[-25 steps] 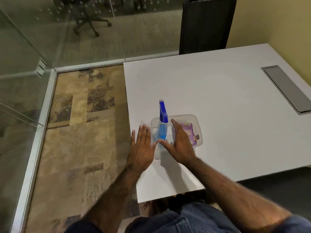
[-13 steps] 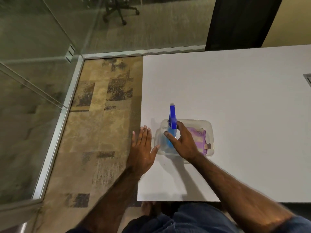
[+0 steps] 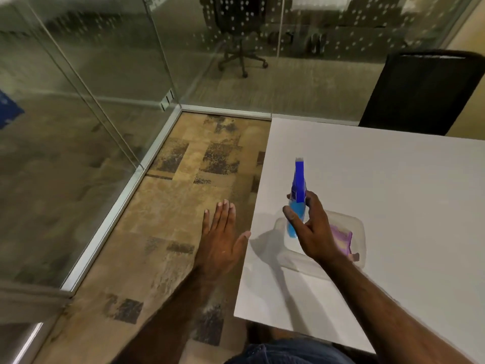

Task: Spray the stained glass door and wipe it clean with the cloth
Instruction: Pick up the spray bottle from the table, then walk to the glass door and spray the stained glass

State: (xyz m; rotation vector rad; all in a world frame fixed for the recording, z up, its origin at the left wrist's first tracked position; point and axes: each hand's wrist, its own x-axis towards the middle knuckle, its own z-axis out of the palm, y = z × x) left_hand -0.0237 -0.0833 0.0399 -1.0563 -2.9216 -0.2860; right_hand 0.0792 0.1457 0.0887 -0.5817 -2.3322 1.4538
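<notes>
Head view: right hand [image 3: 316, 232] at centre right is wrapped round the blue spray bottle [image 3: 298, 203], holding it upright over the clear tray [image 3: 360, 227] on the white table [image 3: 393, 193]. The purple cloth [image 3: 341, 236] lies in the tray, untouched. Left hand [image 3: 221, 240] at lower centre is flat, fingers spread, holding nothing, off the table edge above the carpet. Glass door [image 3: 78, 127] fills the upper left, well apart. Judged early stage: bottle picked, no spraying or wiping yet.
</notes>
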